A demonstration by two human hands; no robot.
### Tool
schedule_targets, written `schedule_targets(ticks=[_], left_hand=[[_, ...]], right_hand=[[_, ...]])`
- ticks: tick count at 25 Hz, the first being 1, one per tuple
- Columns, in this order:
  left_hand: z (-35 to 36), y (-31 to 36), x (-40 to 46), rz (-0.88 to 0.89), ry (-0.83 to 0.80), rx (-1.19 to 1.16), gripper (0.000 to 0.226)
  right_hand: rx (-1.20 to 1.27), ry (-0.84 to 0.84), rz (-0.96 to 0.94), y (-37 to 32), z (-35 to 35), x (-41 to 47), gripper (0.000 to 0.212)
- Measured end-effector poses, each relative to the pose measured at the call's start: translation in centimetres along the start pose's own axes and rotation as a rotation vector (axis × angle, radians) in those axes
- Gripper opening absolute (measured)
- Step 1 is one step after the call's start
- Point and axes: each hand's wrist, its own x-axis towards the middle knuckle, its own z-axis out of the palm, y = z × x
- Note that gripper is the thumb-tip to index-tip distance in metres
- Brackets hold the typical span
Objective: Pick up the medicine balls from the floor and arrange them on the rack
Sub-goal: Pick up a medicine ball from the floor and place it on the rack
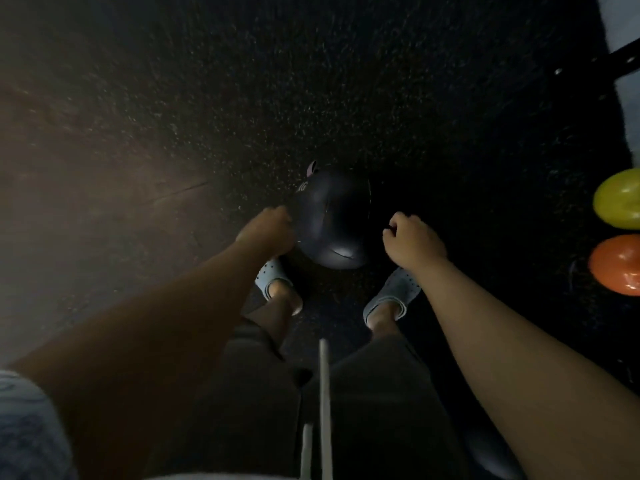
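A dark medicine ball [332,220] with pale lettering on its left side sits low in front of my feet, over the black speckled floor [311,98]. My left hand [266,233] is against the ball's left side with its fingers curled, and its grip is hidden. My right hand [412,240] hangs to the right of the ball with its fingers curled in. A dark gap shows between that hand and the ball. A yellow ball [620,199] and an orange ball [616,265] lie at the right edge.
My feet in pale clogs [273,278] stand just behind the dark ball. A black rack bar [616,60] crosses the top right corner by a white wall. A thin white cord [323,393] hangs down in front of my legs.
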Motion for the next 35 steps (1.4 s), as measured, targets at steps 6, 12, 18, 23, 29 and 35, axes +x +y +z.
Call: schedule_targets(ticks=[6, 12, 18, 23, 29, 35], left_hand=[[6.4, 1.8, 15.2, -0.278, 0.187, -0.446, 0.058], [12.6, 0.3, 20.5, -0.418, 0.266, -1.054, 0.093], [13.5, 2.3, 20.2, -0.443, 0.394, -1.247, 0.1], [8.6, 8.2, 15.2, -0.339, 0.411, -1.208, 0.101], [-5.3, 24.6, 3.2, 0.04, 0.438, -1.076, 0.086], [-16.7, 45.1, -18.3, 0.58, 0.389, -0.965, 0.085]], right_hand=[[0.052, -0.041, 0.036, 3.6, 4.9, 17.3, 0.078], [0.619, -0.063, 0.2, 4.7, 10.5, 23.9, 0.096], [0.864, -0.023, 0.224, 5.3, 9.8, 23.4, 0.09], [0.948, 0.08, 0.222, 5.7, 1.6, 18.6, 0.088], [1.13, 0.413, 0.165, 7.1, -18.7, 6.6, 0.088], [1.29, 0.997, 0.027, 11.6, -39.9, -13.7, 0.092]])
